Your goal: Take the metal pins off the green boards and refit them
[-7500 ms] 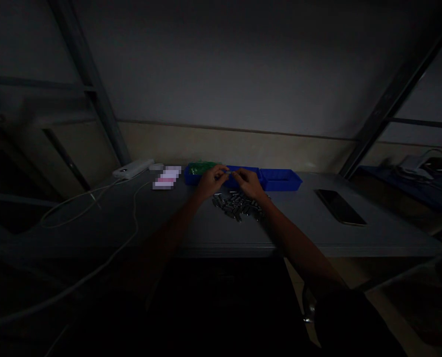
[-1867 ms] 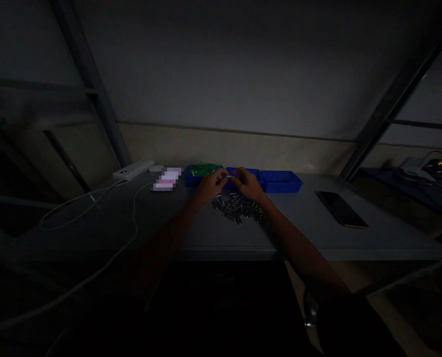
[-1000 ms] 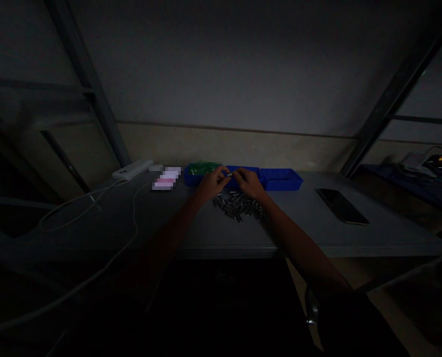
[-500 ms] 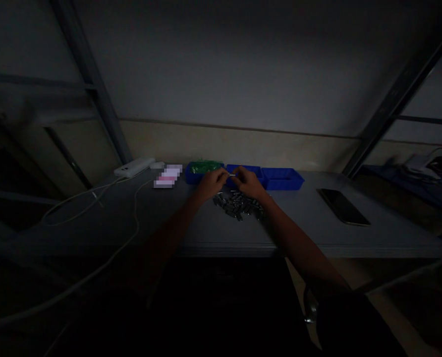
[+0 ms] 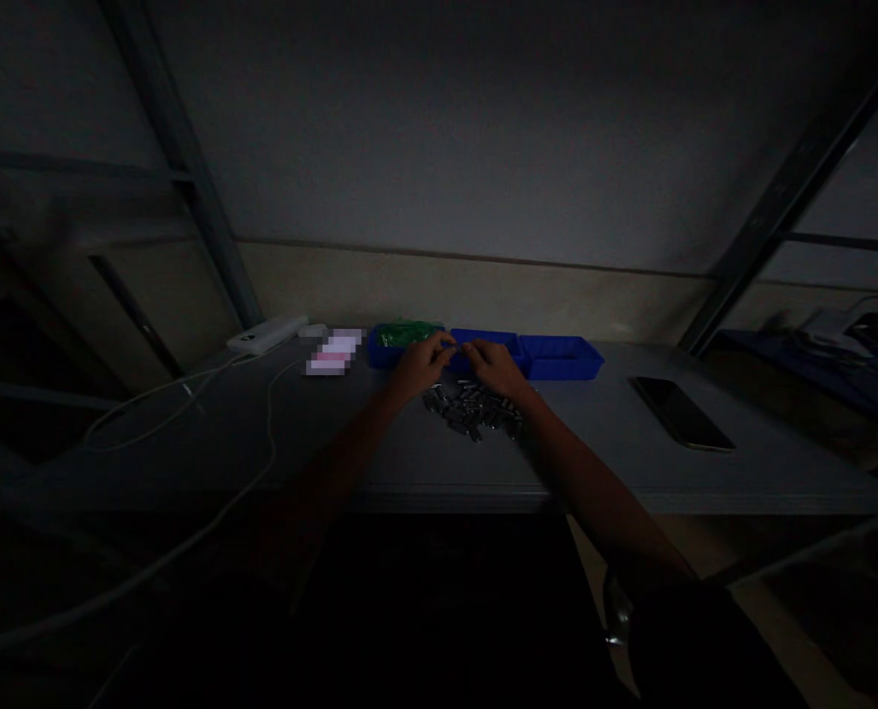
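The left hand (image 5: 420, 366) and right hand (image 5: 498, 366) hold their bent fingertips close together, and whether either is clamped on anything I cannot tell: the small pale piece that showed between them half a second ago is now barely discernible, which suggests it is turned or covered while the two-handed handling goes on. Just nearer the person, the pile of metal pieces (image 5: 472, 409) lies on the worktop (image 5: 439, 468), looking much the same. Beyond stand the middle blue bin (image 5: 494, 338) and right blue bin (image 5: 564, 369).
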`<action>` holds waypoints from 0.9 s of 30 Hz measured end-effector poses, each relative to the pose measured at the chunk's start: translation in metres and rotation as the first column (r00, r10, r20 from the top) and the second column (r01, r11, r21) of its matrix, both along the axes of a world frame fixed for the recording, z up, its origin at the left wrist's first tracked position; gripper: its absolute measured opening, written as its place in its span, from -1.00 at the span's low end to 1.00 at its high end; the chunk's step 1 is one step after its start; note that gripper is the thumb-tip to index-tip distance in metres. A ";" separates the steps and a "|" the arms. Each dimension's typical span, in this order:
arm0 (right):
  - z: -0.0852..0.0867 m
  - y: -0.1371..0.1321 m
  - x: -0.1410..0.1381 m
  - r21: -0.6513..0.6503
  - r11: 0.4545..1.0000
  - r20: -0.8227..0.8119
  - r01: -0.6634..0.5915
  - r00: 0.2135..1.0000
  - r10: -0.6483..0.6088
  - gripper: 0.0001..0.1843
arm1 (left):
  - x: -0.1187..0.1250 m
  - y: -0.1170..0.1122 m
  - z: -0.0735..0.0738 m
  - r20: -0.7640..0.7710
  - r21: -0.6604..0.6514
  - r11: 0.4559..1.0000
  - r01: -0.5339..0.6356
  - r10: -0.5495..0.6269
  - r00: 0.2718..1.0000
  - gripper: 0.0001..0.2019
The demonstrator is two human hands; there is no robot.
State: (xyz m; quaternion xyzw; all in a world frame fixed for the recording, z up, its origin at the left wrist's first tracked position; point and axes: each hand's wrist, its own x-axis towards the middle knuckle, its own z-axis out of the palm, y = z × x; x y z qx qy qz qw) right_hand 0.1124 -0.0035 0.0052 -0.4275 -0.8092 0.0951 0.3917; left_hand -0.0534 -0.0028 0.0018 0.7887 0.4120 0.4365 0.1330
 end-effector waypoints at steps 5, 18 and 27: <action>0.000 -0.002 0.000 -0.032 0.999 -0.104 -0.040 0.994 0.036 -0.70 | 0.000 -0.001 0.001 0.002 -0.014 0.999 -0.043 0.043 0.999 -0.77; 0.004 0.002 0.008 -0.001 0.995 0.024 0.096 0.995 -0.096 -0.68 | -0.019 0.005 0.005 -0.216 -0.183 0.983 0.013 -0.053 0.975 -0.80; 0.001 0.008 0.019 -0.066 0.892 0.109 0.447 0.892 -0.438 -0.70 | -0.026 0.007 0.001 -0.340 -0.220 0.964 0.151 -0.221 0.914 -0.79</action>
